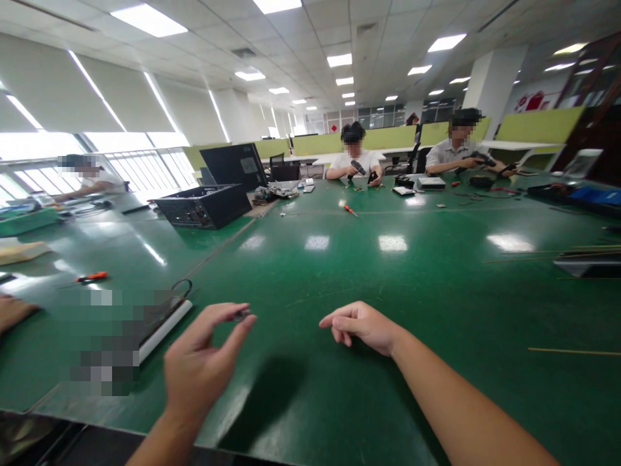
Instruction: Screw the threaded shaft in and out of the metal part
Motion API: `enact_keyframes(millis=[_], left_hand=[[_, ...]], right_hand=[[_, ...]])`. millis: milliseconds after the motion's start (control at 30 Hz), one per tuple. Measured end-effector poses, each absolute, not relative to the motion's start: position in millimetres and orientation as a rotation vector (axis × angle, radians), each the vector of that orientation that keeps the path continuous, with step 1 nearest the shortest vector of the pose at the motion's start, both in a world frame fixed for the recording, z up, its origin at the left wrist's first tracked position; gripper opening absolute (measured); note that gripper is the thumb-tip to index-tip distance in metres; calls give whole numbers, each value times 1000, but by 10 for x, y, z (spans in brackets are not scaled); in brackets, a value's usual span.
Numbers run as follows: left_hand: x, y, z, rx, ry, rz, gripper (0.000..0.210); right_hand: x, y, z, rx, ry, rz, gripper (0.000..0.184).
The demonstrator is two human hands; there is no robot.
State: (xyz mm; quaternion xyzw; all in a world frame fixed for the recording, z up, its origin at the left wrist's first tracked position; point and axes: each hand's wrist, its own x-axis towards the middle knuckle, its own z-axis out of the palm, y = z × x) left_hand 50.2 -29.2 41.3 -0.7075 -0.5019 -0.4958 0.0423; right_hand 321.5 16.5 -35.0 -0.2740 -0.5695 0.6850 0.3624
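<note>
Here, left hand pinching small greyish piece, glossy green tabletop.

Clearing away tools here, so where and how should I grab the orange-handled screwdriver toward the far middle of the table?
Best by its orange handle, likely from above, thumb and fingers closing across its long sides. It lies on the green table with the thin shaft pointing right and toward you, so reach past that. The right hand is the nearer one.

Visible are three white-shirted people, two orange screwdrivers, one computer case.
</note>
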Motion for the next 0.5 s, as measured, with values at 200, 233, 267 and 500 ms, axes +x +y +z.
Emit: enact_keyframes(millis=[200,233,267,500], left_hand=[[-534,-379,407,-1443,-2349,-1072,39],[-607,-394,397,-1428,-2419,-1028,40],[-648,-408,391,-1429,-2474,-981,41],[-555,-422,454,-1481,-2566,-904,49]], right_hand=[[3232,204,-380,-841,-1516,1708,37],[3229,199,-380,-849,-1533,1706,36],[3226,193,-378,-855,-1544,1704,36],[3237,176,-373,-871,-1559,1706,35]])
